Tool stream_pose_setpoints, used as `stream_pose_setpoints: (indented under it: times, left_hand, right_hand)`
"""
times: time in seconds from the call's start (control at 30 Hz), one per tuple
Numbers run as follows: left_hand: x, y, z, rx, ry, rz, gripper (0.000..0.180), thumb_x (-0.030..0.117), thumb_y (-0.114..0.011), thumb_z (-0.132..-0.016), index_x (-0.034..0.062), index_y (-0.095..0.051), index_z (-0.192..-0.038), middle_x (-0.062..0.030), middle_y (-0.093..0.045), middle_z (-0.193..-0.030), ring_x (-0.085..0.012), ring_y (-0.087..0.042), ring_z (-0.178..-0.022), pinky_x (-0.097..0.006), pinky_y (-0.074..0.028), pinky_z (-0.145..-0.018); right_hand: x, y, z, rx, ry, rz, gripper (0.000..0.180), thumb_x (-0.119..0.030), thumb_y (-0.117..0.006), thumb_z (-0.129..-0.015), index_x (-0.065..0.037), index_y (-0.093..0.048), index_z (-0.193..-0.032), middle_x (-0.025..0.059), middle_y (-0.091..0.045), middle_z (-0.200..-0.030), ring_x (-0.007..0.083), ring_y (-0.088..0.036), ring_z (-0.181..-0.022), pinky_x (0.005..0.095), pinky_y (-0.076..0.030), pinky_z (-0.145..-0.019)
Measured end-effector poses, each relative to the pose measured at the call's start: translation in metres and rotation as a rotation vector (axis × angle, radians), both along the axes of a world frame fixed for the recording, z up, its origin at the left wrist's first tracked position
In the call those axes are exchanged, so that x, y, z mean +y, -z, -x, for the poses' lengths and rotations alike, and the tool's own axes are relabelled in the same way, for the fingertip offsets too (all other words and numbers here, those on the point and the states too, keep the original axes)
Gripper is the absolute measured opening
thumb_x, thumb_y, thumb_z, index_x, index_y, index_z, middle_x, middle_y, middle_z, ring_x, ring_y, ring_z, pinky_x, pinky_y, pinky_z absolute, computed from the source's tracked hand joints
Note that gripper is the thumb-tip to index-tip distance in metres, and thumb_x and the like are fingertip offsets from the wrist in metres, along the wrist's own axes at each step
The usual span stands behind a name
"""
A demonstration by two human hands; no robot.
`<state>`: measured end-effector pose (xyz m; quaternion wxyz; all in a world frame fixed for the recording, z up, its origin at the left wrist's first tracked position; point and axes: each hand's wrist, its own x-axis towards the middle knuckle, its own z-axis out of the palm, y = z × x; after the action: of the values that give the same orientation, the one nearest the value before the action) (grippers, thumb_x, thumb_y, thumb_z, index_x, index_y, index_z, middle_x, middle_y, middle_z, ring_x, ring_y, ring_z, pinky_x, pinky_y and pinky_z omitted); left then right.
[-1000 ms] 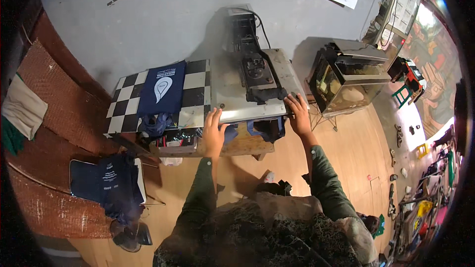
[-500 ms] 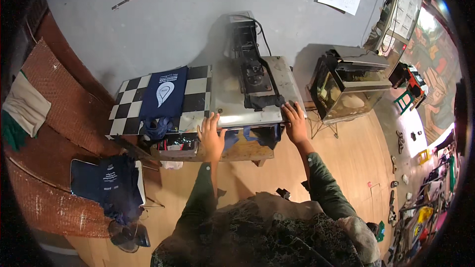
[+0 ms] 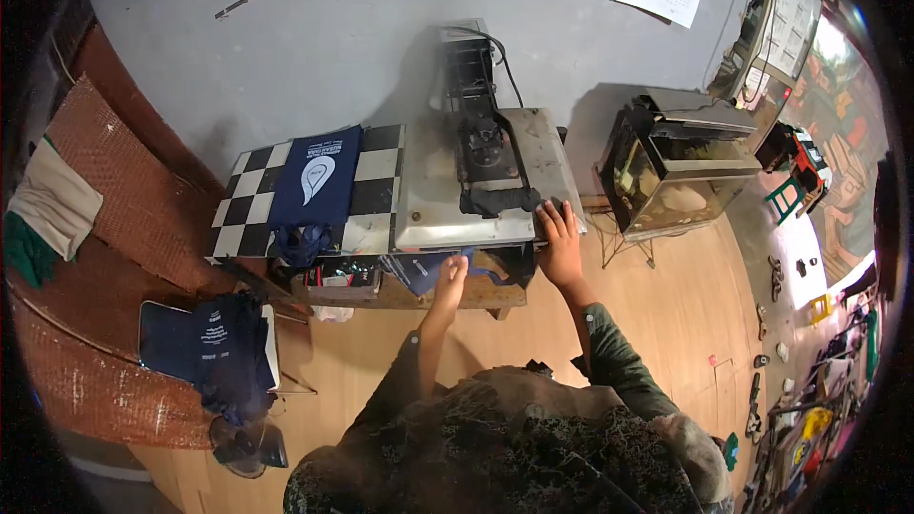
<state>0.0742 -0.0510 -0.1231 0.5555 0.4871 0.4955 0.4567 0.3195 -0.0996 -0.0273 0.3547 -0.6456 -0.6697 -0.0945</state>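
Observation:
A heat press [image 3: 433,192] with a broad silvery metal plate stands on the table against the wall. Its black lever frame rises at the back, and a dark wrapped handle [image 3: 500,202] crosses the front. My right hand [image 3: 560,255] lies with fingers stretched over the plate's front right corner. Turned edge-on, my left hand [image 3: 449,289] is below the plate's front edge, its fingers pointing up and holding nothing I can see. Close behind it, dark blue cloth [image 3: 414,273] hangs on the lower shelf. A printed navy cloth bag [image 3: 335,150] lies flat left of the press.
Black-and-white checks cover the tabletop [image 3: 249,188] at left. A glass tank [image 3: 700,200] on a thin stand is at right. Printed dark cloth [image 3: 227,343] drapes over a chair at lower left. A wooden shelf [image 3: 457,300] runs under the table.
My left hand has left the plate's front left edge and moved right and down. My right hand stays at the right corner, shifted slightly. The plate's left front edge sits a little further left.

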Motion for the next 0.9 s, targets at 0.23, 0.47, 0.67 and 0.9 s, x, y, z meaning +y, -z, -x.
stream_pose_setpoints:
  times: [0.23, 0.47, 0.67, 0.9]
  left_hand:
    - [-0.015, -0.033, -0.011, -0.258, 0.067, 0.279, 0.027, 0.029, -0.056, -0.100, 0.0069, -0.061, -0.115, 0.0007, -0.060, -0.089, -0.0101, -0.056, -0.079, -0.026, -0.048, -0.067]
    - [-0.051, -0.038, -0.007, -0.191, 0.178, 0.248, 0.024, 0.014, -0.045, -0.103, 0.0062, -0.059, -0.121, -0.0010, -0.056, -0.083, -0.0111, -0.056, -0.068, -0.027, -0.049, -0.065]
    - [-0.072, -0.033, -0.004, -0.144, 0.183, 0.162, 0.026, 0.015, -0.041, -0.106, 0.0069, -0.055, -0.127, -0.0003, -0.057, -0.081, -0.0087, -0.052, -0.068, -0.025, -0.045, -0.066]
    - [-0.080, -0.035, -0.007, -0.099, 0.162, 0.057, 0.025, 0.019, -0.040, -0.108, 0.0065, -0.055, -0.123, -0.0002, -0.059, -0.079, -0.0077, -0.051, -0.072, -0.024, -0.043, -0.070]
  right_hand:
    - [-0.002, 0.004, -0.002, 0.006, 0.007, 0.017, 0.067, 0.001, -0.061, -0.076, -0.012, -0.049, -0.140, 0.0093, -0.041, -0.151, 0.0397, -0.024, -0.146, 0.0547, -0.023, -0.117]
    - [-0.005, 0.000, -0.006, 0.056, -0.063, 0.006, 0.075, 0.005, -0.059, -0.071, -0.014, -0.048, -0.143, 0.0097, -0.040, -0.152, 0.0399, -0.023, -0.146, 0.0550, -0.021, -0.118]
    - [-0.011, -0.012, -0.004, 0.147, -0.100, 0.020, 0.070, 0.009, -0.056, -0.070, -0.011, -0.054, -0.137, 0.0102, -0.042, -0.151, 0.0412, -0.023, -0.146, 0.0517, -0.027, -0.116]
    - [-0.026, -0.016, 0.054, 0.751, -0.277, 0.080, 0.026, 0.006, -0.056, -0.083, 0.001, -0.064, -0.108, 0.0175, -0.067, -0.106, 0.0283, -0.065, -0.092, 0.0347, -0.051, -0.079]
